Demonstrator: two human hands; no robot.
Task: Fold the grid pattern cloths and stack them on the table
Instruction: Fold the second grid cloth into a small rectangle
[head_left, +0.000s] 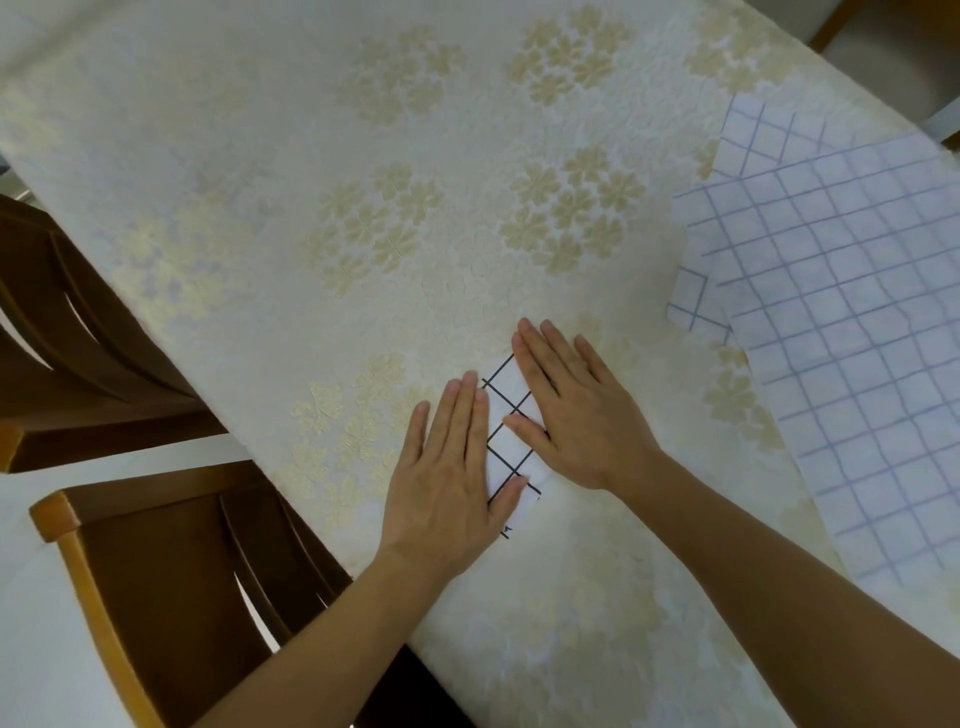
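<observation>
Surface (291, 171): covered edge to edge by a cream, crinkle-textured cloth with clusters of pale gold flower motifs; it fills most of the view and runs diagonally from near right to far left.

Small folded white cloth with a black grid pattern (511, 436): lies flat on the surface near its near-left edge, mostly hidden under both hands; only a narrow strip of squares shows between them.

Left hand (452, 467): fingers straight and together, palm down, pressing on the left side of the folded cloth. Grip open, holding nothing.

Right hand (576, 410): likewise flat, fingers straight, pressing the cloth's right side; thumb lies across the grid. Grip open.

Larger white cloths with a pale blue-grey grid (841, 312): spread unfolded at the right side of the surface, overlapping one another, well apart from the hands; how many layers, cannot tell.

Room: two brown wooden chairs with slatted backs, one nearer (171, 597) and one farther (72, 322), stand at the surface's left edge. Pale floor shows between them. A wooden frame corner (836, 26) sits at far right.
</observation>
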